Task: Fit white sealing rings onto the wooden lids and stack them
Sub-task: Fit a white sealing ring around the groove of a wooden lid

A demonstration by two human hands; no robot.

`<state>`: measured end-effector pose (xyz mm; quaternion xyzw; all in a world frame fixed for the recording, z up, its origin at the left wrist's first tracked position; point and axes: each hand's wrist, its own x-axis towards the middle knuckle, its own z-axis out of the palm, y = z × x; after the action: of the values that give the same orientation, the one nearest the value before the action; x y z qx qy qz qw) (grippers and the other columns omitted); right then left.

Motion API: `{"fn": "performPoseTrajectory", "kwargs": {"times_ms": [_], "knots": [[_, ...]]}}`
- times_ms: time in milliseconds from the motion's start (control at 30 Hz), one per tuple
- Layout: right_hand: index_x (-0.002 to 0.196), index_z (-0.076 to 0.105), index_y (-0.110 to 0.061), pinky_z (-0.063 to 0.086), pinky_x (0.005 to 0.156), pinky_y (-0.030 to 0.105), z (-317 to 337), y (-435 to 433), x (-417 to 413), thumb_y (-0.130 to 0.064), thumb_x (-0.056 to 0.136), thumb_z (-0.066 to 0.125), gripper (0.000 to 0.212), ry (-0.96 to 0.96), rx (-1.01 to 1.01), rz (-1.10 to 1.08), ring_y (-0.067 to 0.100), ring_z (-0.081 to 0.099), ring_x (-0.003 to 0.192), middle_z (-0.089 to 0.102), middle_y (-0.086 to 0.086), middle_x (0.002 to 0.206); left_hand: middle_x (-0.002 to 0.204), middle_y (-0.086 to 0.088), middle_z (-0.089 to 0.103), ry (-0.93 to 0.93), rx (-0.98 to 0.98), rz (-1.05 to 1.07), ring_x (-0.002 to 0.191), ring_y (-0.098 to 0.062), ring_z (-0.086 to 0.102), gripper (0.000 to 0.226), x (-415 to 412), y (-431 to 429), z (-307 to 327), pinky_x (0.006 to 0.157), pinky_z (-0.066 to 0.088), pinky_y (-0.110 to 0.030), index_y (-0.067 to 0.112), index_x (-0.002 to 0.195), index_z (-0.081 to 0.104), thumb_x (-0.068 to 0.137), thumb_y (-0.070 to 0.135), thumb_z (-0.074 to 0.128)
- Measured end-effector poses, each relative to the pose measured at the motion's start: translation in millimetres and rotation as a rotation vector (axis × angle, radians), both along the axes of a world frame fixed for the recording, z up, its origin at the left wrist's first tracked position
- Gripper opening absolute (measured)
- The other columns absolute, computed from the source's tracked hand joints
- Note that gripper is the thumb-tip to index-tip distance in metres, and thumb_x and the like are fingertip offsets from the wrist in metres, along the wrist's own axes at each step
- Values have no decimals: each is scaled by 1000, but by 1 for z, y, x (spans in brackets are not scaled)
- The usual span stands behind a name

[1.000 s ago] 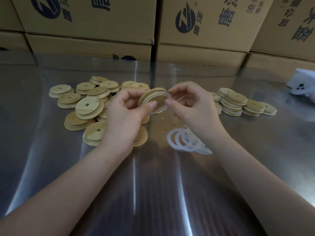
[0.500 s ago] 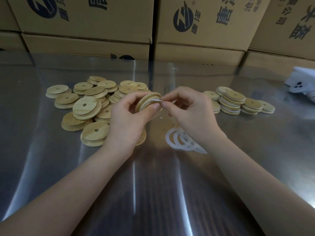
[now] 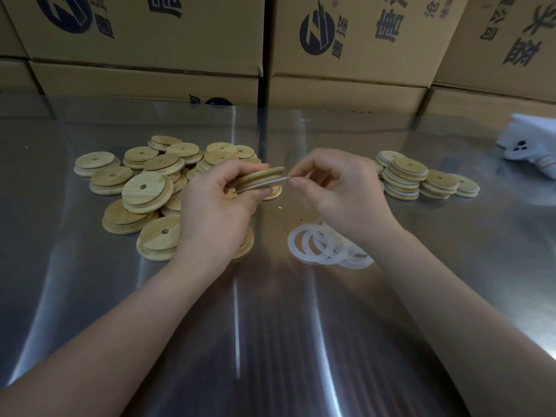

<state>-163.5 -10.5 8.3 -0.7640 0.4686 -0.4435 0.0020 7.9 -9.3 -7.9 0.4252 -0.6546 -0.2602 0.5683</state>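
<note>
My left hand (image 3: 216,212) grips a round wooden lid (image 3: 261,176), held nearly flat and edge-on above the table. A white sealing ring (image 3: 272,184) lies around the lid's underside, and my right hand (image 3: 340,191) pinches the ring's right edge between thumb and forefinger. A loose heap of bare wooden lids (image 3: 144,191) with centre holes lies to the left. Several spare white rings (image 3: 325,246) overlap on the table under my right wrist. Short stacks of ringed lids (image 3: 406,179) stand at the right.
The work surface is a shiny steel table (image 3: 270,341). Printed cardboard boxes (image 3: 346,46) form a wall along its far edge. A white object with dark spots (image 3: 529,145) lies at the far right.
The lid has tipped from facing me to nearly flat and edge-on. My right hand's fingers have closed to a pinch on the ring's right edge. Both hands have sunk slightly.
</note>
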Motion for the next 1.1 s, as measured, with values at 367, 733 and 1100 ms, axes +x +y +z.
{"fn": "performPoseTrajectory", "kwargs": {"times_ms": [367,733,1100], "knots": [[85,72,-8,50,62,38,-6,-4,-2,-5,85,70,3,106,-80,28,18,59,67,67,2,76,103,11,70,44,17,-127,101,1,66,34,1,-2,-7,94,52,-22,23,98,69,80,-6,71],[91,70,-10,48,65,20,-3,1,5,-11,85,73,7,-152,96,129,10,60,70,68,-1,82,97,8,71,206,97,-167,96,-9,67,23,-3,0,-8,86,57,-33,28,99,68,88,7,68],[85,71,-6,50,65,25,-8,1,10,-8,86,71,2,-113,-7,89,11,60,69,68,-1,77,107,-3,72,474,321,-267,102,-18,69,19,-1,-3,-10,84,59,-41,18,106,69,89,11,67]]}}
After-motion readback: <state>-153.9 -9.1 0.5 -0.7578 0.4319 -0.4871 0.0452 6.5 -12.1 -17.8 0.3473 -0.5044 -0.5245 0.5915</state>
